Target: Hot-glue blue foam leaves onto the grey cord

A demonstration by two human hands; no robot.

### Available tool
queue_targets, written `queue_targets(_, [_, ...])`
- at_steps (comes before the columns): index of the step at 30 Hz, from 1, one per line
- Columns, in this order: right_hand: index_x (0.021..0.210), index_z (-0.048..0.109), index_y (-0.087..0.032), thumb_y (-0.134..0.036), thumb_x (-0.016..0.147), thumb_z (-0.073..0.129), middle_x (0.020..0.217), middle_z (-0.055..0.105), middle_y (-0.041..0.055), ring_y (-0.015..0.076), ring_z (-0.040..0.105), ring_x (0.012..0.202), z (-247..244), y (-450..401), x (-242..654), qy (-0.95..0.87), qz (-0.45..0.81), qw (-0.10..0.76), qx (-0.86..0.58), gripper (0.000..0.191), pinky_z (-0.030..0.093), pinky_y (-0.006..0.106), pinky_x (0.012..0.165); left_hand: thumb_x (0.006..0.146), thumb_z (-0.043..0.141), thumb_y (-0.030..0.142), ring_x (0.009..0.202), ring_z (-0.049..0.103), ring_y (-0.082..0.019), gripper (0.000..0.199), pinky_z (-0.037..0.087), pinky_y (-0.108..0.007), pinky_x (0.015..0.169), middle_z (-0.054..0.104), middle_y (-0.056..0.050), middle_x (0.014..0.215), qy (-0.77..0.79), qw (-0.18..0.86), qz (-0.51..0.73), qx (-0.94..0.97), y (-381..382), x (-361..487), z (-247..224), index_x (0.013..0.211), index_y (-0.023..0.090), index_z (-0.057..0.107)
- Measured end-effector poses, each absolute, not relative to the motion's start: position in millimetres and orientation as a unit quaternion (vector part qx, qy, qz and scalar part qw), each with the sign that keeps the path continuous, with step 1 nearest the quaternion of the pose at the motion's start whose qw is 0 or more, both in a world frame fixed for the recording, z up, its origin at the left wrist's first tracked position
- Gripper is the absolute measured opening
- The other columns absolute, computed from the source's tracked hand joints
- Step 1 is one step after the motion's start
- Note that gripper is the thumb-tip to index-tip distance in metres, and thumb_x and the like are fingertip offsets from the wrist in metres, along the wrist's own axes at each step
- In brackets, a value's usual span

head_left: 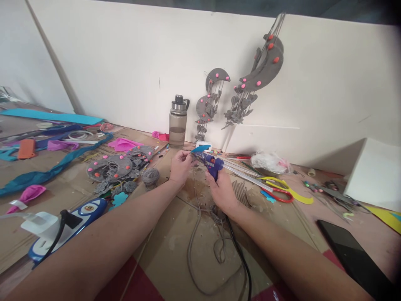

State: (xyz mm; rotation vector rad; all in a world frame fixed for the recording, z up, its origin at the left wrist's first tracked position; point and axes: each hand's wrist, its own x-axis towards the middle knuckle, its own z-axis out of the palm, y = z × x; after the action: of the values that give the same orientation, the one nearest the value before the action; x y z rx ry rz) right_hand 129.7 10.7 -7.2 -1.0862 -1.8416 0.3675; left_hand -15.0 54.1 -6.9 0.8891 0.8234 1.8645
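My right hand is wrapped round the handle of a blue glue gun, with a clear glue stick jutting from its back end. In my left hand, the fingertips pinch a blue felt piece right at the gun's nozzle. The exact contact between nozzle and felt is too small to make out. Grey yarn trails down from near my left fingers across the cardboard. A ball of grey yarn sits left of my left wrist.
Grey moon ornaments with pink and orange dots lie at left; others hang on the wall. A water bottle stands behind my hands. Red-handled scissors and a phone lie right, a power strip left. A black cord runs below.
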Motion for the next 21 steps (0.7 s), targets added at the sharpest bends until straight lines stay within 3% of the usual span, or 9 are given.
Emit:
queue_targets(9, [0.118,0.053,-0.016,-0.033,0.09,0.046,0.112,0.062,0.0145,0.0271,0.053,0.114,-6.7,13.5,131.2,-0.746,0.144,0.483,-0.435,0.034,0.038,0.046,0.102,0.069,0.07,0.028,0.074,0.064,-0.015,0.02,0.057,-0.036,0.075,0.063,-0.002,0.075,0.321,0.436,0.763,0.352,54.2,-16.0,-7.8,0.071,0.016,0.055])
queue_targets(15, [0.122,0.05,-0.017,-0.033,0.09,0.047,0.117,0.061,0.0142,0.026,0.054,0.112,-5.5,13.3,131.6,-0.733,0.147,0.5,-0.437,0.037,0.038,0.044,0.102,0.069,0.071,0.028,0.076,0.065,-0.016,0.02,0.057,-0.035,0.075,0.066,-0.003,0.078,0.309,0.443,0.766,0.35,54.8,-16.7,-8.5,0.073,0.017,0.054])
queue_targets(21, [0.12,0.052,-0.017,-0.035,0.09,0.046,0.106,0.065,0.0127,0.0262,0.055,0.11,-4.6,13.4,132.6,-0.726,0.15,0.501,-0.447,0.036,0.039,0.044,0.1,0.071,0.068,0.028,0.076,0.067,-0.017,0.018,0.056,-0.037,0.076,0.066,-0.003,0.076,0.3,0.444,0.767,0.352,56.2,-18.2,-9.8,0.075,0.017,0.054])
